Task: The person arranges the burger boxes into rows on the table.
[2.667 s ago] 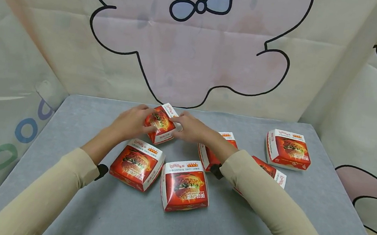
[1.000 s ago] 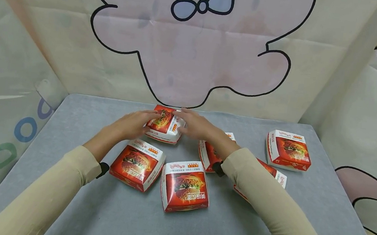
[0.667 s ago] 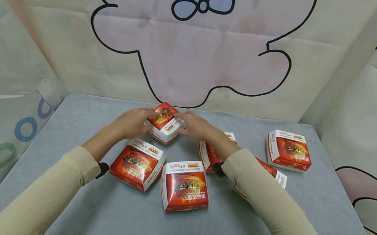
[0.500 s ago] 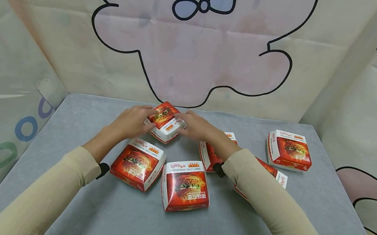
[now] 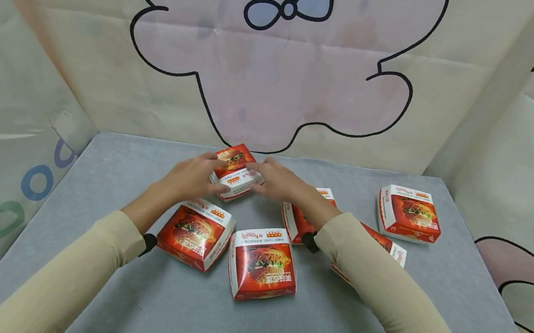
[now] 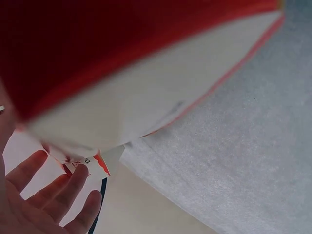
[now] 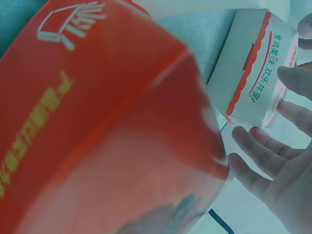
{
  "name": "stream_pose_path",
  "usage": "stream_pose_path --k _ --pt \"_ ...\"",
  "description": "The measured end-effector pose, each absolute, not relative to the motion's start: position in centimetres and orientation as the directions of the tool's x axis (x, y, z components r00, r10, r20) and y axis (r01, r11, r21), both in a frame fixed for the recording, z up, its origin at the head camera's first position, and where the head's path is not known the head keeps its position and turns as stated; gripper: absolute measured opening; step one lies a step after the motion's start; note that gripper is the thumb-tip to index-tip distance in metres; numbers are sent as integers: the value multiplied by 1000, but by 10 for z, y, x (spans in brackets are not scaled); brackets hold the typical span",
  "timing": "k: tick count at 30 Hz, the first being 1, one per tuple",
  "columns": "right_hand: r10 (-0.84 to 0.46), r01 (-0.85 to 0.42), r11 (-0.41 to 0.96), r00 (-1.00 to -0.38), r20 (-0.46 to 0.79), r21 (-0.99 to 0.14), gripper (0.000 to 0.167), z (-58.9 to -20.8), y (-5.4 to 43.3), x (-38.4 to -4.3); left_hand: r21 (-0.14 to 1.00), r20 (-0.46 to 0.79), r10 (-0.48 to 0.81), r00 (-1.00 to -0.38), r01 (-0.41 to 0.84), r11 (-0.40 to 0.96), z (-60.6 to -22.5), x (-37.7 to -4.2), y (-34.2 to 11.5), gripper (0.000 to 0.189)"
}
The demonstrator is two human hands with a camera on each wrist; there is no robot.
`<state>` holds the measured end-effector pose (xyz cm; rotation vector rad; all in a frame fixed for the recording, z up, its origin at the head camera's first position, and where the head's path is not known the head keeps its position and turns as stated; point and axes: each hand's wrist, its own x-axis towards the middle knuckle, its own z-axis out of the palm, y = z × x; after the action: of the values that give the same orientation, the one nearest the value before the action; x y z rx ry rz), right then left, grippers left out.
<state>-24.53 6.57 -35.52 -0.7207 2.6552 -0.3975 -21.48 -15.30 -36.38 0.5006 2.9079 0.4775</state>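
A red and white burger box (image 5: 239,181) is at the back middle of the table in the head view, turned at an angle between the two hands. The left hand (image 5: 192,175) grips its left side, thumb at the near corner and fingers along the far part. On the opposite side, the right hand (image 5: 276,181) grips it with thumb and fingers at the edge. The right wrist view shows the box's white printed side (image 7: 253,68) beside the fingers (image 7: 263,151). In the left wrist view the held box is mostly hidden behind a nearer box (image 6: 122,53), with spread fingers (image 6: 73,187) beside it.
Matching burger boxes lie nearer: one by the left wrist (image 5: 194,232), another at the middle (image 5: 263,265). Two more, one (image 5: 296,222) and another (image 5: 397,251), are partly covered by the right arm. A separate box (image 5: 412,213) sits far right. A printed backdrop (image 5: 267,78) stands behind the table.
The held box has turned clockwise, its white strip passing from the upper right to the near side. The left hand has shifted slightly right and nearer. The other boxes stay put.
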Motion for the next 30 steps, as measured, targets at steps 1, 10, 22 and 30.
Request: stream_pose_path --k 1,10,22,30 --pt "-529 -428 831 -805 -267 -356 58 -355 66 -245 331 -97 347 -933 299 895 -364 -215 -153 65" --pt "-544 -441 822 -796 -265 -362 57 -355 67 -246 329 -109 347 -932 296 897 -365 -216 -152 66" --pt "-573 -444 785 -785 -236 -432 68 -354 71 -250 346 -161 359 -919 288 893 -364 -218 -156 66" --pt "-577 -424 776 -776 -254 -467 69 -356 71 -250 378 -176 372 -911 286 880 -365 -220 -160 65"
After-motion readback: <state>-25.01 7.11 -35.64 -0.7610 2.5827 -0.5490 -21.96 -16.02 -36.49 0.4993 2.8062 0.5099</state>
